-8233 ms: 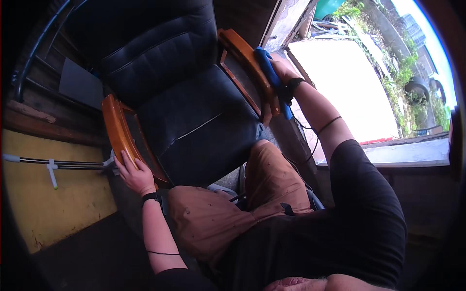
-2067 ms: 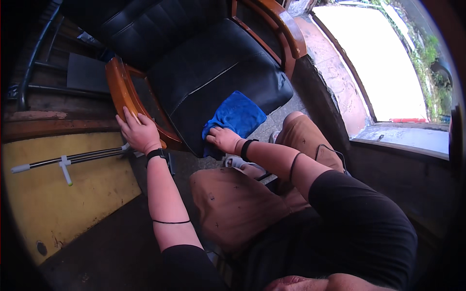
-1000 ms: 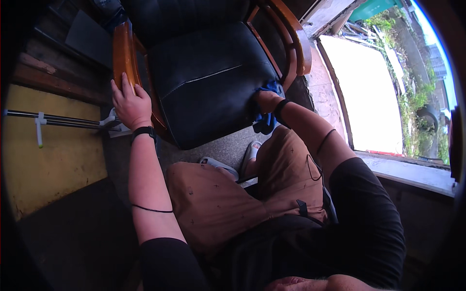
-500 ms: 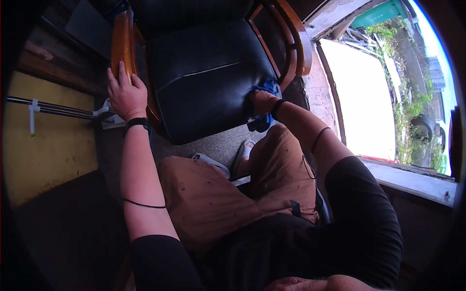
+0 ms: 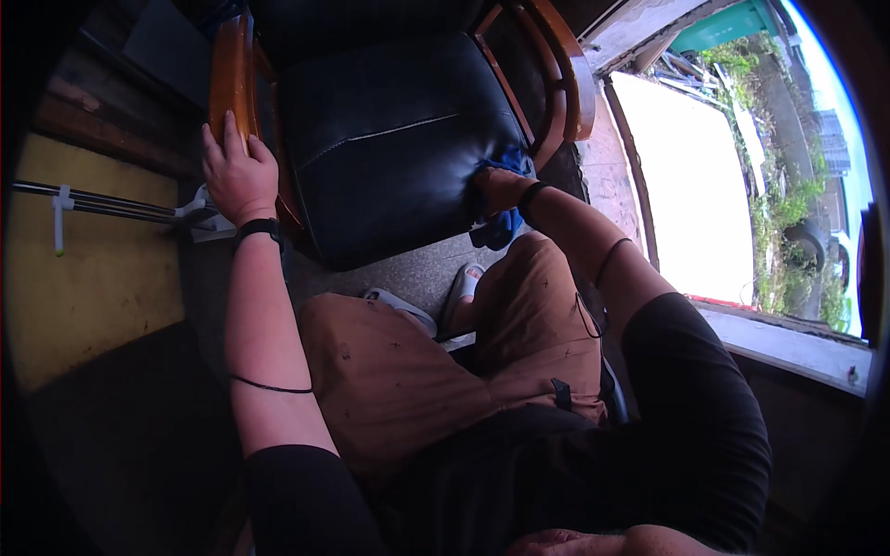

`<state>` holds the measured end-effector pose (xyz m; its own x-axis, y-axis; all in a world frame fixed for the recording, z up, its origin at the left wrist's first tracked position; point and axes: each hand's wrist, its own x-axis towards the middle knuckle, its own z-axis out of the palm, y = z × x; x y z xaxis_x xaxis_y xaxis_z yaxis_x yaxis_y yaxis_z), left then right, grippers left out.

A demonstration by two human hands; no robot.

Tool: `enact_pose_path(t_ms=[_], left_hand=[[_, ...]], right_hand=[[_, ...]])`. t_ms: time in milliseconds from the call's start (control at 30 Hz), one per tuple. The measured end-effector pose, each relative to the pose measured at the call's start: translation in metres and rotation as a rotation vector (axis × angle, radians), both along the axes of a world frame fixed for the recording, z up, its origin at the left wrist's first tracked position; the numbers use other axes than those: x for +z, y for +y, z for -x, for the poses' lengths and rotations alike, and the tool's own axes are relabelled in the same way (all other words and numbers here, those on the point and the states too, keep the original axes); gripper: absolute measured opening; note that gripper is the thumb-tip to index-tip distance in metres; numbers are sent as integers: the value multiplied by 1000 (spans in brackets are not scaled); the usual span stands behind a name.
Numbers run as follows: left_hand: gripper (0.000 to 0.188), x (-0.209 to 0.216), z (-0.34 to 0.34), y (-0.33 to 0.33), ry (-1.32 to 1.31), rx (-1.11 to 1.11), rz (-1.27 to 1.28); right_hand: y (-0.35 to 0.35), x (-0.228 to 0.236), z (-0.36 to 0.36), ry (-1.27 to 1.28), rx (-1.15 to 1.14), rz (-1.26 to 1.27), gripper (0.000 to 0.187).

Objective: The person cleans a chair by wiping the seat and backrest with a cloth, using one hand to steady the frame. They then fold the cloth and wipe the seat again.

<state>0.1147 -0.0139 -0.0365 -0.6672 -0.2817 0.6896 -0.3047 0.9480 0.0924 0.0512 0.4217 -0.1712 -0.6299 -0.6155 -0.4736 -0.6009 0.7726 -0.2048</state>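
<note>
A black leather chair seat (image 5: 389, 167) with a line of pale stitching lies in front of me, between wooden armrests. My left hand (image 5: 239, 176) is closed over the front end of the left armrest (image 5: 232, 79), fingers on top and along its outer side, thumb on the inner side. At the seat's front right corner, my right hand (image 5: 503, 190) is closed on a bunched blue cloth (image 5: 501, 229) and presses it against the leather. The seat creases beside the cloth. Part of the cloth hangs below the hand, and the right fingertips are hidden in it.
The right armrest (image 5: 567, 88) curves beyond my right hand. A rack with dark rods (image 5: 111, 202) stands left, by a yellow panel (image 5: 93, 269). My knees and sandals (image 5: 461, 292) are below the seat. An opening at right shows a white panel (image 5: 686, 176) and plants.
My left hand has shifted slightly up and left with the armrest, and the seat's front edge sits a little higher. My right hand still presses the cloth at the same corner.
</note>
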Motion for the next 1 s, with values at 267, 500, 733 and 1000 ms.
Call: enact_pose_path(t_ms=[267,500,733,1000], left_hand=[[48,1,-6,-4,-8,12,1],[47,-1,-6,-7,-31,26,-6],[47,1,-5,-4,-15,18,-4],[47,0,0,-1,-8,25,16]], right_hand=[[-5,-1,-3,-11,20,43,58],[-9,3,5,-133,14,-14,65],[-13,16,14,-188,190,-236,73],[-6,-9,-1,-21,80,-177,67]])
